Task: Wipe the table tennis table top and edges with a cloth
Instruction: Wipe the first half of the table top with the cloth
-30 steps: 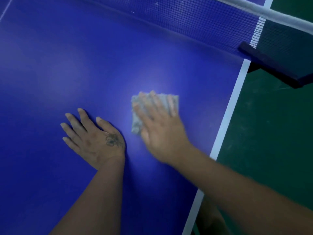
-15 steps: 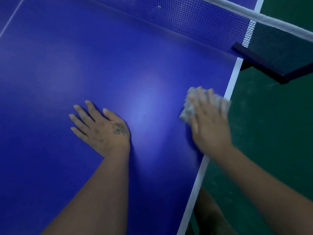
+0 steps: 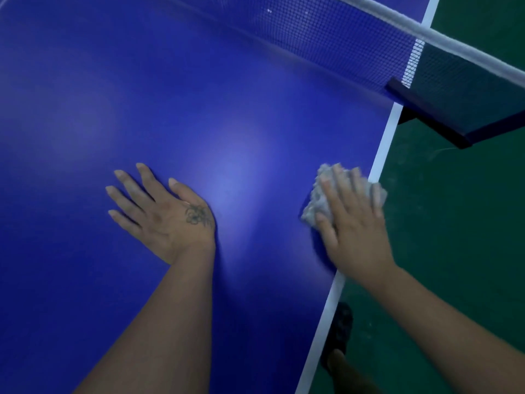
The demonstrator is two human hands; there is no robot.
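Right hand, fingers flat & apart, swept crumpled grey cloth right to blue tabletop's white edge stripe; left hand stayed splayed. Edges next, prob.

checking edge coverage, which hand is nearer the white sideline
Right. The right hand presses the cloth over the white sideline; the left hand rests flat well inboard.

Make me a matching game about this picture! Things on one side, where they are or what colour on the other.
1 cloth
2 left hand
3 net
4 floor

A green
B flat on the blue table top
C under the right hand, at the white edge
D stretched across the table top

Pairs: 1-C, 2-B, 3-D, 4-A
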